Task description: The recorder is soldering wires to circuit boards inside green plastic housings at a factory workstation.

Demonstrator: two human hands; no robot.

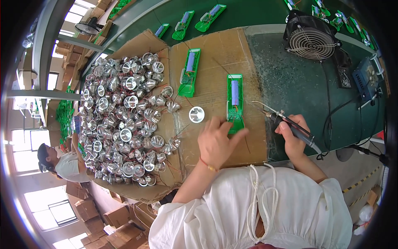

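Observation:
A green plastic casing (229, 97) lies upright in front of me on the cardboard, with a purple cylindrical battery (235, 92) and a small circuit board (235, 114) inside. My left hand (217, 142) grips the casing's near end, index finger at its left edge and thumb at its right. In my right hand (293, 137) is a soldering iron (302, 135) with a thin curved metal tube beside its tip. The tip points left, just right of the casing and apart from it. A silver reflector cup (196, 114) sits left of the casing, near my left fingers.
Many silver reflector cups (124, 112) with wires fill the cardboard (207, 45) at left. Another green casing (190, 72) lies beyond. A black fan (311, 41) and blue soldering station (367, 79) stand at right, with a cable (329, 108). A person (62, 164) is at far left.

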